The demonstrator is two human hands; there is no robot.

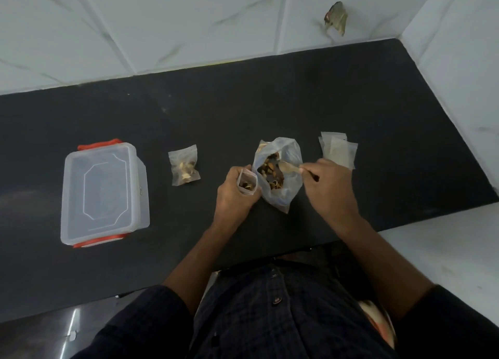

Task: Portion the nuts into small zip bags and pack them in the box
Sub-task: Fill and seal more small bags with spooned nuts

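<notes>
Over the big bag (280, 194), right grip (328, 187) pinches spoon (290, 167); left grip (233, 194) clasps zip bag (247, 183).

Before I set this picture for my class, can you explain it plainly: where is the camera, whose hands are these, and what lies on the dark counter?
One camera, worn on a person's head, looks down at their own bare hands. The left hand holds a small open zip bag with some nuts in it. The right hand holds a spoon in the large clear bag of nuts. On the black counter lie a lidded clear plastic box with red clips, one filled small bag and a stack of empty bags.
</notes>
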